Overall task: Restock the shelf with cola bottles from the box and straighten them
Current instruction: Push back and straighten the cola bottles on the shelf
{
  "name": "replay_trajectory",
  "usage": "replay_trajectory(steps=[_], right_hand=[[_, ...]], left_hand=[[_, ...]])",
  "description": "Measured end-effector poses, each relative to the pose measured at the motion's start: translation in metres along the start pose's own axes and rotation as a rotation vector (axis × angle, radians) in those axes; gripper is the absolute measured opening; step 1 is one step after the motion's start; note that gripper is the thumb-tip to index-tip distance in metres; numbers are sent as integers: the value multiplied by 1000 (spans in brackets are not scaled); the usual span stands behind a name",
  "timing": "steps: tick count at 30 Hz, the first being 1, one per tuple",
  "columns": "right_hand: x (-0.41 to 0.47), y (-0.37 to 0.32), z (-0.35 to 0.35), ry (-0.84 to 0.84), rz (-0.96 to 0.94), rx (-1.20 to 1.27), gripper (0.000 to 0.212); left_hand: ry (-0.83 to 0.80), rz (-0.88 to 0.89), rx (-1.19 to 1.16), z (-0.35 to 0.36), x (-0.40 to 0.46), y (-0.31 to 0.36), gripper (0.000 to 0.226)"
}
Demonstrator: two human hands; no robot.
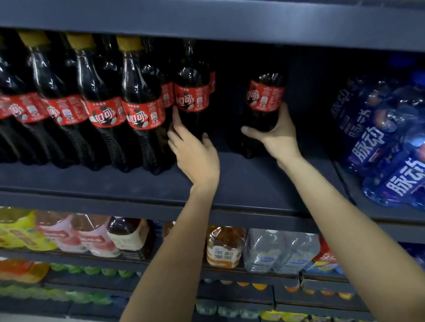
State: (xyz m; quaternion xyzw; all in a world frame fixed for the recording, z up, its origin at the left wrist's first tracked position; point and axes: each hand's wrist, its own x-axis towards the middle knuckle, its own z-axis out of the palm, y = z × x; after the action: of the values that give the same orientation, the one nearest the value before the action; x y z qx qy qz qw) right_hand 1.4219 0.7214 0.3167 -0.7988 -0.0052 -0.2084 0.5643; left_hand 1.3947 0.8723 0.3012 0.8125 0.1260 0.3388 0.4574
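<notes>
Fingers of right hand wrap cola bottle base.

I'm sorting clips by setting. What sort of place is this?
Most likely a shop's drinks aisle. Dark tiered shelves hold a facing row of cola bottles, shrink-wrapped blue drink packs and tea bottles below, while the right hand places another bottle.
</notes>
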Motion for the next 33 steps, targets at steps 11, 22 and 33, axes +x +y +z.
replay_trajectory(steps=[11, 22, 33], right_hand=[[-59, -27, 40, -512, -99, 245, 79], [-71, -35, 61, -264, -85, 69, 87], [-82, -34, 70, -120, -60, 32, 82]], left_hand=[[-16, 383, -77, -116, 3, -41, 50], [21, 382, 41, -104, 19, -49, 75], [-49, 389, 59, -107, 25, -55, 74]])
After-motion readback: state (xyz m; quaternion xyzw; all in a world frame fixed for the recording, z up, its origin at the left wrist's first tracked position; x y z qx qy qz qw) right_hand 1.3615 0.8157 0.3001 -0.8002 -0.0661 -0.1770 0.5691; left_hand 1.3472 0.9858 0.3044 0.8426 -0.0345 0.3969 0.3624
